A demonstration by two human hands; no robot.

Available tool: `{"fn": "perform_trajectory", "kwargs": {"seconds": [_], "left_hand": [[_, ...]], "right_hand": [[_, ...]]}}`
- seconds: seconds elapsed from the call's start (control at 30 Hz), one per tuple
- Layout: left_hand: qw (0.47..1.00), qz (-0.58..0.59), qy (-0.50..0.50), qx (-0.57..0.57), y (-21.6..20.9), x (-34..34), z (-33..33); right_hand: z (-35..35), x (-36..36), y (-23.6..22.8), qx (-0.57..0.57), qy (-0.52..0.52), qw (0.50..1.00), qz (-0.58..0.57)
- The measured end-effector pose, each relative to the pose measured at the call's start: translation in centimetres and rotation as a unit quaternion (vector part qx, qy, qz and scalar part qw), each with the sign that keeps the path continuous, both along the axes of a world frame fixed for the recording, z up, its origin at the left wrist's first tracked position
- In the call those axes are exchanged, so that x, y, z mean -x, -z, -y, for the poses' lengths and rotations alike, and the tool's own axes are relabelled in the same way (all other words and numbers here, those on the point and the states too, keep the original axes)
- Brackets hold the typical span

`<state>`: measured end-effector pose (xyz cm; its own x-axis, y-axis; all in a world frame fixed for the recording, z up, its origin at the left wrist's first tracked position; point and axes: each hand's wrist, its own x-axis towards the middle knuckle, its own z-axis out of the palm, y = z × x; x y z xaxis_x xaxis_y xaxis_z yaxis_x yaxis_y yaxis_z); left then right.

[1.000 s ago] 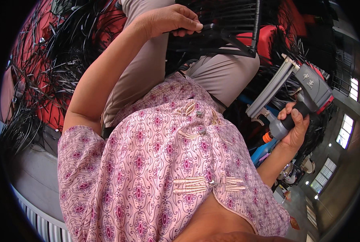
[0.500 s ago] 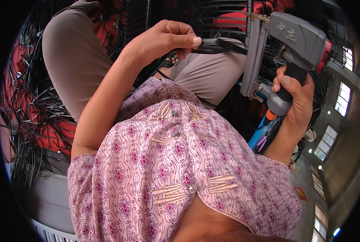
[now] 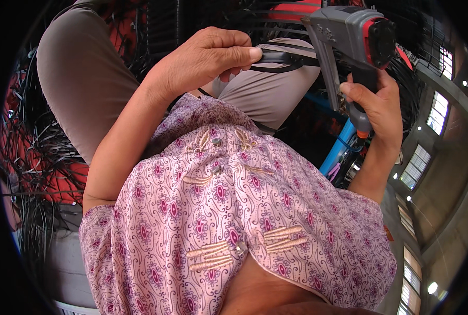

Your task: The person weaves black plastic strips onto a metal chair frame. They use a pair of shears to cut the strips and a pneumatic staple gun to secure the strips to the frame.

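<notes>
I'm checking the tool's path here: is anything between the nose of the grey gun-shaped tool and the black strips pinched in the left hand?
Nothing visible. The grey gun-shaped tool in the right hand stands right beside the black strips pinched by the left hand, and the strips run up to its magazine with no other thing between them.

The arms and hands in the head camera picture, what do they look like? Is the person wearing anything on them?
Both arms are bare from the short sleeves down. The sleeves belong to a pink top with a purple swirly pattern and cream stitched patches. The left hand and the right hand wear no gloves. I can see no rings, watch or bracelet in this picture.
</notes>
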<state>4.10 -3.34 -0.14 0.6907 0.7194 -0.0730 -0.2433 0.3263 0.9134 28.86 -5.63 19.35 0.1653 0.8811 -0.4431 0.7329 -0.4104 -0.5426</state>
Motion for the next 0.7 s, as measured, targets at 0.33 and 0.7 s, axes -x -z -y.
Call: {"fn": "perform_trajectory", "kwargs": {"seconds": [0.33,0.7], "left_hand": [[0.997,-0.005,-0.074,-0.026,-1.8,-0.9,0.4],[0.944,-0.082,-0.234,-0.218,-4.3,-2.5,1.0]], "right_hand": [[-0.8,-1.6,2.5,-0.095,-0.162,0.974,0.125],[-0.7,-0.9,2.4,-0.042,-0.135,0.974,0.176]]}}
